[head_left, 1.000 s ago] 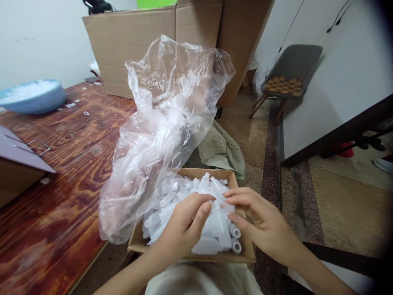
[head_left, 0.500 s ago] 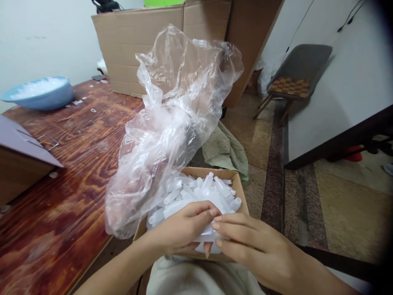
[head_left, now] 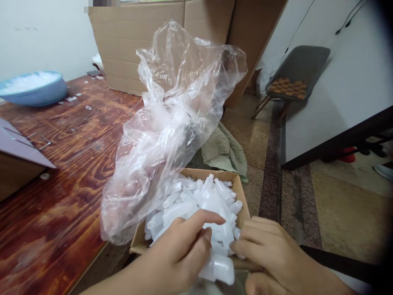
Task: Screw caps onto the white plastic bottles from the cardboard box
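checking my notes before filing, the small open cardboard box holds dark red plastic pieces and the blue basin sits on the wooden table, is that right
Not quite: the plastic pieces in the small open cardboard box are whitish and translucent, not dark red, as the head view shows. The blue basin does sit on the wooden table.

Soft, even indoor light fills the scene, its source out of frame. Glare streaks the clear plastic bag (head_left: 175,127), and the white plastic pieces (head_left: 211,203) wash together. Shadow darkens the upper cardboard (head_left: 211,20) and falls behind the chair (head_left: 310,65). The left hand (head_left: 187,250) looks slightly blurred; black vignetting swallows the right edge, and a pixelated patch covers the upper left.
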`<action>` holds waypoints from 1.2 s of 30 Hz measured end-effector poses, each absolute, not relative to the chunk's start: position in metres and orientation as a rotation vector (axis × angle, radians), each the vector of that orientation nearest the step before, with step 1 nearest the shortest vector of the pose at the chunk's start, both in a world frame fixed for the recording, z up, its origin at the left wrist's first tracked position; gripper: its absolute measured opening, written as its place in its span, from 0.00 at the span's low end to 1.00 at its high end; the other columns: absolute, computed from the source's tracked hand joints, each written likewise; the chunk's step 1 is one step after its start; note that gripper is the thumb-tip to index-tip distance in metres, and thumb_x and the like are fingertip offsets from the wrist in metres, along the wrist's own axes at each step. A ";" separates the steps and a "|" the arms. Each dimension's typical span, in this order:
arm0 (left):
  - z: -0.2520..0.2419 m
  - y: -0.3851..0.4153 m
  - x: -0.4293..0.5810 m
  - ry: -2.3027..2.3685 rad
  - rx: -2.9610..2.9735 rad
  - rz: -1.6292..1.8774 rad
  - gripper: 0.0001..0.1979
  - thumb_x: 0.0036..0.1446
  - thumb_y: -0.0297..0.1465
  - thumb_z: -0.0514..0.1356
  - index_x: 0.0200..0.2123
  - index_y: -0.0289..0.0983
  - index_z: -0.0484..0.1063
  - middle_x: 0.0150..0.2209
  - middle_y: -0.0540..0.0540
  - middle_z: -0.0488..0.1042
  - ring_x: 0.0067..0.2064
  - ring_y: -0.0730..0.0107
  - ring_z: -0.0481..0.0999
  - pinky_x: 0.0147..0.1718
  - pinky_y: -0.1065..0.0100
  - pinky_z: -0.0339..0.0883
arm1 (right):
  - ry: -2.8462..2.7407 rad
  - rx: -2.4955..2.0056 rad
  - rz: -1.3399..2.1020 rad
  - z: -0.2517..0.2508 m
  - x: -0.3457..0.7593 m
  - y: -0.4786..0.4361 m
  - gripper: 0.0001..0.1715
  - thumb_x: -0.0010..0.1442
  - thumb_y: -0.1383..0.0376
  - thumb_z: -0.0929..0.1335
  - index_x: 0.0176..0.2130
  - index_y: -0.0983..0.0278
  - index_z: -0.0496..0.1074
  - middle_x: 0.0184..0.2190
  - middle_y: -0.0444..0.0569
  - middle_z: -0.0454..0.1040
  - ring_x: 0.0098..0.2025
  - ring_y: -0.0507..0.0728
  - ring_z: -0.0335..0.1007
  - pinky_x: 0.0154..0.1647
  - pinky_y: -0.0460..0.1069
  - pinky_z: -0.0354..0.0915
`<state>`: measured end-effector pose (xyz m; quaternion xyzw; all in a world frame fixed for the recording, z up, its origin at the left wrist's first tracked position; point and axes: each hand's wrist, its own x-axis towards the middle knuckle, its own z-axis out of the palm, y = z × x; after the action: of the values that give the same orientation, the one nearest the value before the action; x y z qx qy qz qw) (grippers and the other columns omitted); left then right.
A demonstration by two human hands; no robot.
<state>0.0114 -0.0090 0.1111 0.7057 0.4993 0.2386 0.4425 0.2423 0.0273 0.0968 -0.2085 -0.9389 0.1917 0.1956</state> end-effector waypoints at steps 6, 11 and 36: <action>0.107 -0.011 0.013 1.271 1.779 0.581 0.17 0.63 0.30 0.45 0.50 0.45 0.67 0.28 0.52 0.75 0.30 0.70 0.75 0.27 0.71 0.65 | -2.598 -0.534 0.439 0.096 0.228 0.021 0.14 0.70 0.56 0.58 0.51 0.60 0.61 0.32 0.50 0.77 0.33 0.60 0.74 0.37 0.56 0.70; 0.085 -0.019 0.015 1.165 2.105 0.850 0.20 0.60 0.26 0.47 0.55 0.43 0.61 0.25 0.51 0.73 0.24 0.68 0.73 0.24 0.68 0.65 | -2.514 -0.669 0.567 0.090 0.213 0.007 0.10 0.70 0.59 0.54 0.41 0.58 0.60 0.25 0.49 0.71 0.28 0.60 0.69 0.28 0.56 0.67; 0.043 0.010 -0.013 1.792 2.339 -0.081 0.06 0.60 0.24 0.56 0.39 0.34 0.72 0.37 0.40 0.75 0.42 0.48 0.74 0.38 0.52 0.70 | -3.056 -1.136 0.248 0.025 0.205 0.116 0.06 0.62 0.68 0.67 0.40 0.63 0.74 0.38 0.51 0.73 0.42 0.60 0.70 0.40 0.52 0.64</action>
<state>-0.0129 0.0102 0.0431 0.7898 0.6051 -0.0272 0.0970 0.2046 0.1158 0.0252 -0.3466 -0.9328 0.0756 -0.0641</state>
